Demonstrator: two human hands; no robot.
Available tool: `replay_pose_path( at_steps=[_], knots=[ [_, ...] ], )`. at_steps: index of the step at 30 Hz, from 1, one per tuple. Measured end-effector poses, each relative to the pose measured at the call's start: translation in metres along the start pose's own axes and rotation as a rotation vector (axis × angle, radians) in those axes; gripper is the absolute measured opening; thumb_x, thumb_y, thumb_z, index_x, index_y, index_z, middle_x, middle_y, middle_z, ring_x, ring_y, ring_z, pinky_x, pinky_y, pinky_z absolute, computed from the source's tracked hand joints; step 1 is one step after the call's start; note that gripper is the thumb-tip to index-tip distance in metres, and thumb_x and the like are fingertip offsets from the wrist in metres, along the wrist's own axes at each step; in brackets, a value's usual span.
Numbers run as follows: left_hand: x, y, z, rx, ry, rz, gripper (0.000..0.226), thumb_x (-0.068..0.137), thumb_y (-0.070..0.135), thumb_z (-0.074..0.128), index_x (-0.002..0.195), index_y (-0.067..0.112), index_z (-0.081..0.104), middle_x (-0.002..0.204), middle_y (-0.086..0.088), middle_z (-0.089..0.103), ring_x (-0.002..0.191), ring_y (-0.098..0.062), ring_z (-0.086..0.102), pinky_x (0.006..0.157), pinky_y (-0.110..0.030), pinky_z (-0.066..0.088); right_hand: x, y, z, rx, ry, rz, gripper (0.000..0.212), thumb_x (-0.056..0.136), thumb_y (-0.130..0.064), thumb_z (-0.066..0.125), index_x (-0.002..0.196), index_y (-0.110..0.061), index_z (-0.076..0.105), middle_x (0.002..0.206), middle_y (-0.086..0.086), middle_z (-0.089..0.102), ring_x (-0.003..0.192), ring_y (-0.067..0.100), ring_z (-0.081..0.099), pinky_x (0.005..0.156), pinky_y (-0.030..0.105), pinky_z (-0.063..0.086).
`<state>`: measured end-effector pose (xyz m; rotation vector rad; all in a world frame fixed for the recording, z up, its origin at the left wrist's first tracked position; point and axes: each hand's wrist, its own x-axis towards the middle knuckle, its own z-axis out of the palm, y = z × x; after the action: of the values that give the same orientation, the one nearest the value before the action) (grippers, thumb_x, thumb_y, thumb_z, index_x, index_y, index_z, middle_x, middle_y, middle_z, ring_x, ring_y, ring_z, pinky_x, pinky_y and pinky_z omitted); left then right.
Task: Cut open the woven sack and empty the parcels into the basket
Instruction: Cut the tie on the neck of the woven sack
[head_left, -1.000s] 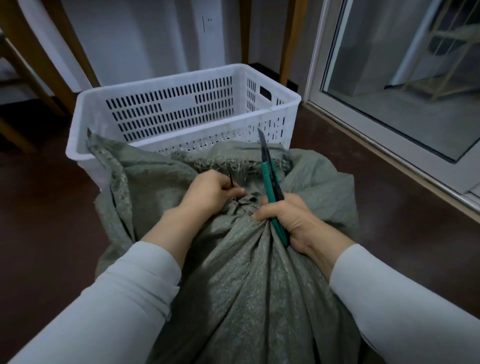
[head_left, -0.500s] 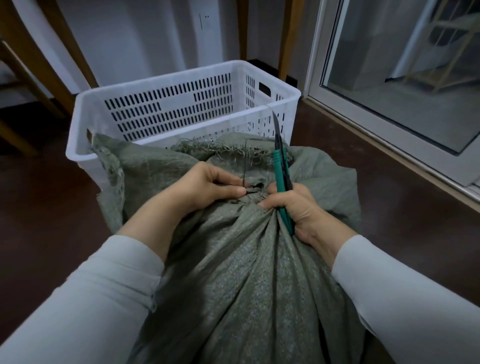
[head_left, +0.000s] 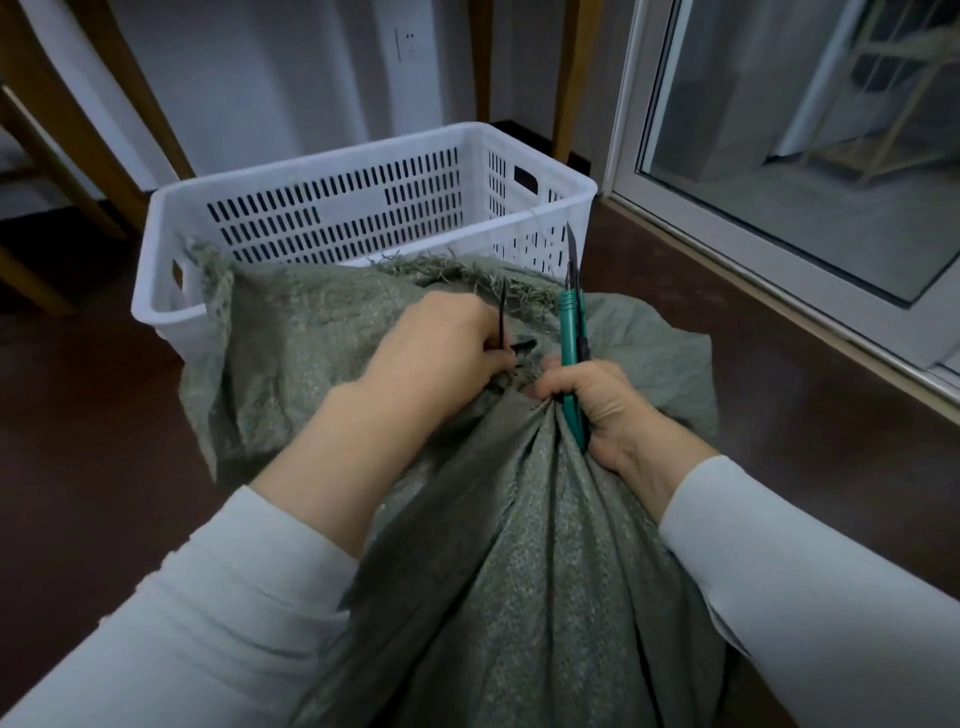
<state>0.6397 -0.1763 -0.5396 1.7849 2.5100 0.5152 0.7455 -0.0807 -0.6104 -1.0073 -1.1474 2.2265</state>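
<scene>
A grey-green woven sack (head_left: 498, 545) stands in front of me, its neck bunched and bound by a black cable tie (head_left: 503, 319). My left hand (head_left: 441, 353) pinches the tie's tail at the neck. My right hand (head_left: 592, 400) grips the gathered neck together with a green utility knife (head_left: 571, 332), whose blade points up and away. The sack's frayed mouth flops forward against the white slotted plastic basket (head_left: 363, 166) just behind it. No parcels are visible; the sack hides them.
Dark brown floor surrounds the sack and basket. A sliding glass door with a white frame (head_left: 779, 249) runs along the right. Wooden furniture legs (head_left: 67, 119) stand at the left and behind the basket, against a white wall.
My left hand has shifted from flat on the neck to pinching the cable tie's tail, which now stands up. The knife in my right hand has swung slightly right. The sack's mouth sits closer to the basket.
</scene>
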Motion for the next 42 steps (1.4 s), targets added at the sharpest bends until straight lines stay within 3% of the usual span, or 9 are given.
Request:
replay_pose_path(
  at_steps=[5, 8, 16, 20, 24, 28, 35, 39, 42],
  knots=[
    [-0.012, 0.006, 0.022, 0.181, 0.393, 0.329, 0.01, 0.072, 0.015, 0.074, 0.075, 0.005, 0.074, 0.076, -0.008, 0.065, 0.073, -0.029, 0.06, 0.053, -0.035, 0.053, 0.001, -0.006, -0.006, 0.033, 0.006, 0.03, 0.033, 0.061, 0.018, 0.056, 0.052, -0.013, 0.05, 0.05, 0.006, 0.056, 0.057, 0.026, 0.06, 0.062, 0.035, 0.053],
    [-0.017, -0.014, 0.038, 0.073, 0.401, 0.467, 0.014, 0.078, 0.017, 0.069, 0.085, 0.007, 0.076, 0.085, -0.009, 0.071, 0.077, -0.027, 0.065, 0.06, -0.032, 0.053, 0.0, -0.004, -0.008, 0.003, 0.014, 0.082, 0.03, 0.062, 0.016, 0.054, 0.053, -0.012, 0.05, 0.05, 0.007, 0.055, 0.055, 0.026, 0.059, 0.061, 0.033, 0.052],
    [-0.022, -0.039, 0.058, -0.111, 0.348, 0.131, 0.043, 0.085, 0.047, 0.048, 0.077, 0.013, 0.074, 0.07, -0.01, 0.073, 0.062, -0.03, 0.07, 0.051, -0.038, 0.055, -0.013, 0.0, 0.002, -0.325, 0.076, 0.12, 0.044, 0.062, -0.001, 0.08, 0.102, 0.0, 0.063, 0.09, 0.019, 0.07, 0.084, 0.032, 0.068, 0.072, 0.038, 0.058],
    [-0.021, -0.04, 0.061, -0.082, 0.368, 0.075, 0.045, 0.085, 0.048, 0.045, 0.069, 0.014, 0.07, 0.062, -0.009, 0.07, 0.054, -0.032, 0.066, 0.043, -0.033, 0.05, -0.031, -0.023, 0.013, -0.456, 0.21, -0.14, 0.042, 0.069, -0.017, 0.082, 0.102, -0.003, 0.059, 0.085, 0.007, 0.067, 0.072, 0.016, 0.062, 0.064, 0.025, 0.055],
    [-0.015, -0.038, 0.058, -0.151, 0.417, 0.152, 0.042, 0.09, 0.038, 0.043, 0.078, 0.007, 0.069, 0.074, -0.012, 0.07, 0.066, -0.031, 0.067, 0.051, -0.035, 0.051, -0.051, -0.044, 0.032, 0.229, 0.078, 0.034, 0.025, 0.081, -0.013, 0.07, 0.095, 0.002, 0.056, 0.09, 0.025, 0.064, 0.063, 0.024, 0.065, 0.049, 0.028, 0.059],
    [-0.013, -0.037, 0.06, -0.268, 0.438, 0.257, 0.034, 0.092, 0.026, 0.048, 0.091, 0.001, 0.071, 0.095, -0.009, 0.071, 0.085, -0.025, 0.067, 0.075, -0.03, 0.05, -0.054, -0.023, 0.036, 0.329, 0.075, 0.188, 0.021, 0.089, -0.017, 0.061, 0.094, 0.003, 0.054, 0.115, 0.028, 0.06, 0.114, 0.037, 0.058, 0.088, 0.033, 0.053],
    [-0.022, -0.039, 0.067, -0.072, 0.363, 0.263, 0.038, 0.089, 0.037, 0.046, 0.068, 0.009, 0.06, 0.058, -0.011, 0.063, 0.053, -0.032, 0.062, 0.044, -0.031, 0.047, -0.051, -0.001, 0.016, 0.101, 0.134, 0.148, 0.021, 0.084, -0.016, 0.067, 0.081, 0.0, 0.053, 0.086, 0.029, 0.064, 0.08, 0.034, 0.066, 0.077, 0.036, 0.056],
    [-0.021, -0.039, 0.075, -0.106, 0.382, 0.136, 0.049, 0.087, 0.045, 0.039, 0.07, 0.005, 0.063, 0.058, -0.021, 0.064, 0.055, -0.039, 0.063, 0.048, -0.038, 0.05, -0.063, 0.003, 0.017, -0.027, 0.124, 0.06, 0.025, 0.08, -0.021, 0.071, 0.084, -0.003, 0.054, 0.108, 0.037, 0.063, 0.098, 0.039, 0.067, 0.067, 0.035, 0.061],
    [-0.014, -0.036, 0.077, -0.104, 0.384, 0.058, 0.049, 0.091, 0.042, 0.043, 0.074, 0.001, 0.062, 0.066, -0.027, 0.064, 0.064, -0.045, 0.062, 0.056, -0.043, 0.048, -0.073, -0.003, 0.013, -0.039, 0.118, 0.008, 0.026, 0.08, -0.024, 0.071, 0.089, -0.004, 0.057, 0.096, 0.032, 0.069, 0.075, 0.029, 0.073, 0.051, 0.027, 0.059]
  ],
)
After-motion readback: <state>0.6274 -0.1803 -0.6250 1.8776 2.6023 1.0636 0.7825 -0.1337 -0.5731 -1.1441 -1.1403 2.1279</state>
